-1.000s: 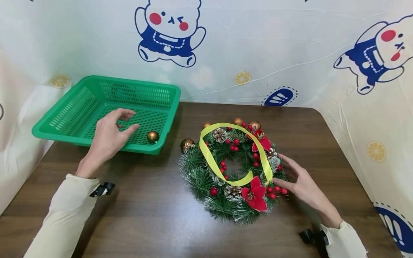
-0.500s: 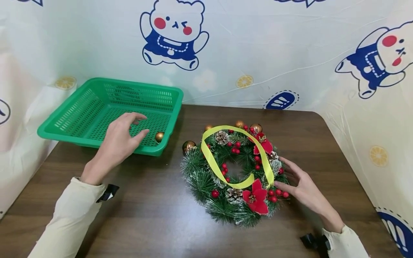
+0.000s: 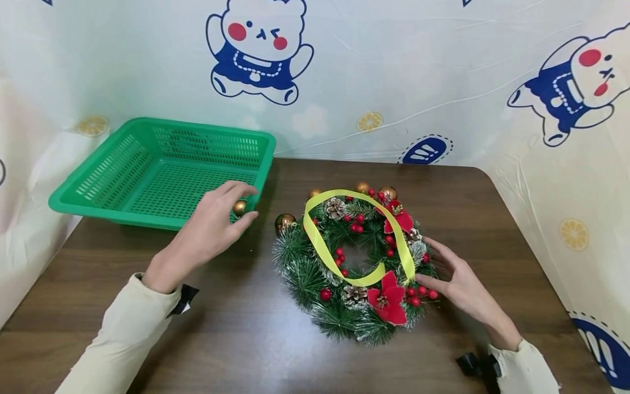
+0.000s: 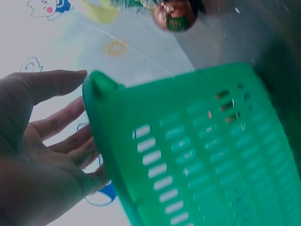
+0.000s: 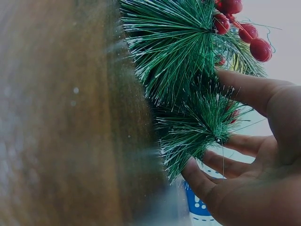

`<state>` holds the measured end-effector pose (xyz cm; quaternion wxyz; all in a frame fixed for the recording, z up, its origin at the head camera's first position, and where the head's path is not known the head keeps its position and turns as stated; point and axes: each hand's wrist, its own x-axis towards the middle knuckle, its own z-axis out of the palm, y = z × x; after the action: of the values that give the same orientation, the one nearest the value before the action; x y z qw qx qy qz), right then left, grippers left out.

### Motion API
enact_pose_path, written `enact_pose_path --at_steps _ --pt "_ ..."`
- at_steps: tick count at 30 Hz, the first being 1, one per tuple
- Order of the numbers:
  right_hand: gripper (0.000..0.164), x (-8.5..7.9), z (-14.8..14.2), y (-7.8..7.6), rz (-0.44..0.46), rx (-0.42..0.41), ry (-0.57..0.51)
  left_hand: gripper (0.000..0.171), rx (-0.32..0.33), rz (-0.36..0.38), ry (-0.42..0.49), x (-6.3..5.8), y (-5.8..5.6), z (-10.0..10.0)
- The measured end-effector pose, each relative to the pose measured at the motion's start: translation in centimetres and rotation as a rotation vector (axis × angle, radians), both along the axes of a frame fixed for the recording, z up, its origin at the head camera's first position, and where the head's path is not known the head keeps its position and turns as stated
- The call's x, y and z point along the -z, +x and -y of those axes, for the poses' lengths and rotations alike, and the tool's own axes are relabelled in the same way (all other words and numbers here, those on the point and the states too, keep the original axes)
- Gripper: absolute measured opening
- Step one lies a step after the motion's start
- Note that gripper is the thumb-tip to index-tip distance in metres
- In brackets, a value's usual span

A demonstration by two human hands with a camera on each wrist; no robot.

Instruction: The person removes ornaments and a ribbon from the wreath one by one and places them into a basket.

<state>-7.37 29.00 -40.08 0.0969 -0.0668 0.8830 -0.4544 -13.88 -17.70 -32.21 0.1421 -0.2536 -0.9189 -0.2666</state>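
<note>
My left hand hovers at the near right corner of the green plastic basket, thumb and fingers spread apart. Between them in the head view shows a small gold ball ornament, lying inside the basket. The left wrist view has the same hand at the basket's rim, holding nothing; the ball is not distinct there. My right hand touches the right side of a Christmas wreath, its fingers loosely extended among the needles. Red poinsettias, berries, pinecones and a yellow ribbon dress the wreath.
Several copper-gold balls, one at the wreath's left edge, sit along its far and left sides. The brown wooden table meets a printed cloth backdrop behind the basket and along the right.
My left hand has moved right across the basket, from its middle to the corner by the gold ball. My right hand stays at the wreath.
</note>
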Motion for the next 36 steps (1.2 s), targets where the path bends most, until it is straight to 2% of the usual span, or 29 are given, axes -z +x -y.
enact_pose_path --at_steps 6,13,16,21,25,31,36 --pt "0.080 -0.1 0.0 -0.2 0.002 -0.002 0.007 0.033 0.023 -0.014 -0.038 -0.1 -0.3 -1.6" --pt "0.079 0.1 -0.2 -0.1 -0.002 0.005 0.015 0.034 0.093 0.076 -0.012 -0.3 -0.2 -3.9" --pt "0.079 0.1 -0.2 -0.1 0.000 0.004 0.017 0.036 0.126 0.106 -0.002 0.0 0.0 -4.9" --pt "0.080 0.2 -0.1 -0.1 0.003 0.004 0.013 0.045 0.143 0.145 -0.018 1.1 0.1 -6.3" --pt "0.080 0.1 0.0 -0.1 -0.002 0.007 0.016 0.051 0.106 0.161 -0.032 2.2 0.3 -7.1" --pt "0.079 0.1 0.0 -0.2 -0.009 0.000 0.012 0.047 -0.036 0.233 -0.063 3.7 0.1 -7.2" --pt "0.081 0.1 0.0 -0.1 0.005 0.008 0.025 0.044 -0.062 0.279 -0.096 5.0 -0.8 -6.5"
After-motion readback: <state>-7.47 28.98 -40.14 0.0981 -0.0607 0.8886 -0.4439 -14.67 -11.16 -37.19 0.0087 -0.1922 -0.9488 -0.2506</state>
